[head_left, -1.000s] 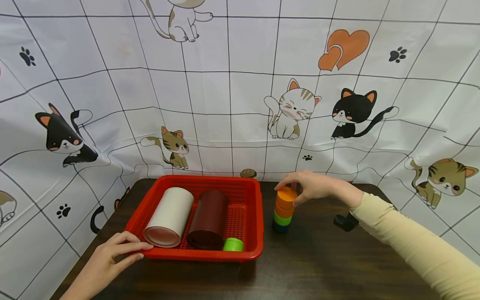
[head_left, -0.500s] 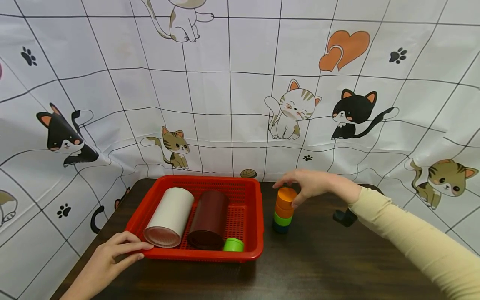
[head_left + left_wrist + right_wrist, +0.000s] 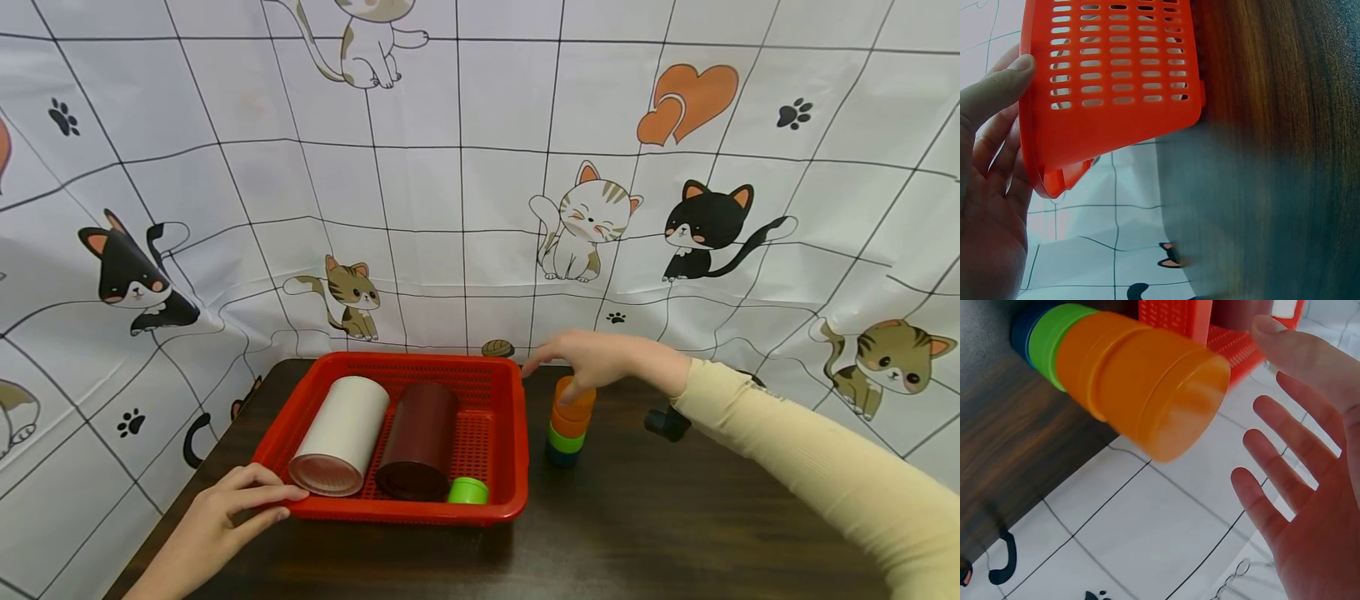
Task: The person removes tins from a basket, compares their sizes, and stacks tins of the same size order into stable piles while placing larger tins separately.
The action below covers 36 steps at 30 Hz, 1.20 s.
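In the head view, my left hand (image 3: 225, 517) grips the front-left corner of a red perforated plastic basket (image 3: 405, 510). The left wrist view shows the thumb (image 3: 1007, 84) against the basket's wall by the rim, with the other fingers behind it. To the right of the basket stands a stack of cups: orange ones (image 3: 573, 412) on top, a green cup (image 3: 566, 440) below, and a dark blue cup (image 3: 562, 458) at the bottom. My right hand (image 3: 600, 362) hovers over the stack, its fingers spread. In the right wrist view, a gap separates those fingers from the top cup's rim.
A white cylinder (image 3: 341, 433) and a dark brown cylinder (image 3: 420, 437) lie side by side in the basket, with a small green cup (image 3: 468, 490) at its front right. The dark wooden table (image 3: 637, 533) meets a cat-print sheet (image 3: 495, 192) behind it.
My right hand has come off the top orange cup and moved up and left over the stack, towards the basket. The stack and my left hand have stayed in place.
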Each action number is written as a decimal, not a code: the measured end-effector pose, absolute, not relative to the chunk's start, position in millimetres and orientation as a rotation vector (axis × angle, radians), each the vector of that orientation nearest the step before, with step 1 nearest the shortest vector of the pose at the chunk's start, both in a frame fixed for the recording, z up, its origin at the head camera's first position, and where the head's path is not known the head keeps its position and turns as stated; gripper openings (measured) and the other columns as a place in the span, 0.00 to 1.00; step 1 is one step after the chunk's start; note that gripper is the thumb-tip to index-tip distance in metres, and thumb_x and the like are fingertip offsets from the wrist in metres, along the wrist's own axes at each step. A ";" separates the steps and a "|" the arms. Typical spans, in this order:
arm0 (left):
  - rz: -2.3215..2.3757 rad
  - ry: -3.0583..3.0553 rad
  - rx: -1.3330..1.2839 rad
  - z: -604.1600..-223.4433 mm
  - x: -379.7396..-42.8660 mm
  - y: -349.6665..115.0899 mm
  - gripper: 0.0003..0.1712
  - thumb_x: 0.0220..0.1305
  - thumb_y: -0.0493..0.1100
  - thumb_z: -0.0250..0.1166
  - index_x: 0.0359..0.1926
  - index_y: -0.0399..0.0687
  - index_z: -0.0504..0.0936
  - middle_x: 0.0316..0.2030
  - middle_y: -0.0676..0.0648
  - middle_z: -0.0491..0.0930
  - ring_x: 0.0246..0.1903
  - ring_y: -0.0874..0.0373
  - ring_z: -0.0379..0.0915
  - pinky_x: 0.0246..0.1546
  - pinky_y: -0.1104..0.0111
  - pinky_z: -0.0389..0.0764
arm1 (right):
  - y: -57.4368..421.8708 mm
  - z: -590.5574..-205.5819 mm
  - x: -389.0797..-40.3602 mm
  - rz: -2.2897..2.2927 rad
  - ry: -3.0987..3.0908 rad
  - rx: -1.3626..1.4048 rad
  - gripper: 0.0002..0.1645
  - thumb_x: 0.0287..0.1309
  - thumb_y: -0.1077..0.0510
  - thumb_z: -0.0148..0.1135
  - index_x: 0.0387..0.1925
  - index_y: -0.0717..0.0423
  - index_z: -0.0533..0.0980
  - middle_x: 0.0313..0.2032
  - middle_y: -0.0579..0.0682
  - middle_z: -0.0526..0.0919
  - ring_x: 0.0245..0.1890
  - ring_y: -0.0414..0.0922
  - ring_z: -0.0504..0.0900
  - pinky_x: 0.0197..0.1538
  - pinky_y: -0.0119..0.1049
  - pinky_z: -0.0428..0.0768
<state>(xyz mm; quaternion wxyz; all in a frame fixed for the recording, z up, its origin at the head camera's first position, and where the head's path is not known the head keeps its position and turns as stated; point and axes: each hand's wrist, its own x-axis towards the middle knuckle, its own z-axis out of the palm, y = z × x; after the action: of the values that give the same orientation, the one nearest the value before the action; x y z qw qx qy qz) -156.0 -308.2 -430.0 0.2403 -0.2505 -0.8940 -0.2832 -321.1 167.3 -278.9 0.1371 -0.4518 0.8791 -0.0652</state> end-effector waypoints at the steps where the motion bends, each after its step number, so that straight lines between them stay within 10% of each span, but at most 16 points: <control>1: -0.775 -2.449 -0.684 -430.0 -155.9 -308.4 0.28 0.40 0.29 0.77 0.42 0.63 0.88 0.37 0.62 0.77 0.36 0.75 0.65 0.30 0.81 0.67 | 163.3 -278.5 -320.5 -0.167 2.536 -1.321 0.32 0.54 0.57 0.73 0.62 0.49 0.75 0.64 0.48 0.76 0.67 0.52 0.71 0.67 0.54 0.70; 36: -0.744 -2.442 -0.694 -426.8 -155.6 -308.3 0.30 0.39 0.28 0.77 0.42 0.64 0.88 0.38 0.65 0.75 0.37 0.77 0.65 0.32 0.83 0.68 | 47.7 -320.8 -307.9 0.314 2.215 -1.499 0.30 0.52 0.51 0.76 0.58 0.34 0.78 0.59 0.36 0.78 0.60 0.41 0.70 0.58 0.33 0.76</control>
<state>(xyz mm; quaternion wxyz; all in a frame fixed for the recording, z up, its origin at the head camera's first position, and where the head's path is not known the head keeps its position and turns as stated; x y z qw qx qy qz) -155.6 -308.3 -426.8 0.2455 -0.2544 -0.8948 -0.2725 -307.9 47.7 -320.8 0.2227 -0.5426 0.8019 0.1135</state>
